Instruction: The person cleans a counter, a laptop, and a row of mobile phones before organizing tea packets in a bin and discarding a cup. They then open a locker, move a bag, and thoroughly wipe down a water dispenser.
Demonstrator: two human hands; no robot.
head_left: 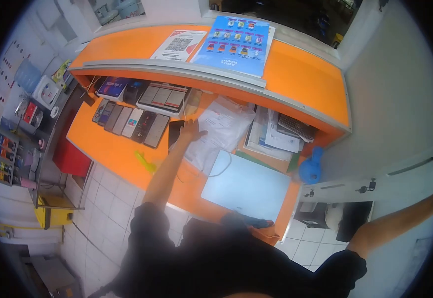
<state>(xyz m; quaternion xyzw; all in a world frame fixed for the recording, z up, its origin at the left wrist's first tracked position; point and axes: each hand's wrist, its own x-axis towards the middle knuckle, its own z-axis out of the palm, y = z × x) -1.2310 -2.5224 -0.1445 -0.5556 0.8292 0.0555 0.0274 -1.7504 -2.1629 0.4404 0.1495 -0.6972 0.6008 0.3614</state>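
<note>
- Nearest, at the desk's front edge: a small orange-and-black item (pixel 261 223), partly hidden by dark clothing; exact kind not clear.
- Just beyond it, a pale blue closed laptop (pixel 246 184) lies flat on the orange desk (pixel 176 186), set at a slant. A thin cable (pixel 223 171) loops over its far left corner.
- Right arm (pixel 400 221) reaches out to the far right side. The right hand is not visible at the dark picture edge; its grip cannot be read.
- Blue rounded object (pixel 310 171) at the right end of the desk, near the laptop.
- Yellow-green item (pixel 144 161) near the desk's left front edge, left of the left forearm.
- Left hand (pixel 191 130) is over the desk, palm down, at the left edge of a white plastic bag (pixel 221 126). Thumb is apart from the other fingers; whether they close on anything cannot be told.
- Dark item (pixel 175 133) lies directly left of and partly under the left hand; the bag extends to the right, flat and crumpled.
- Row of phones (pixel 132 123) left of the dark item, side by side.
- Behind these, boxes (pixel 162 97) under the shelf; paper stack (pixel 276 134) right of the bag.
- Farther, the raised orange shelf (pixel 296 64) bears a blue poster (pixel 233 44) and a QR-code sheet (pixel 177 45).
</note>
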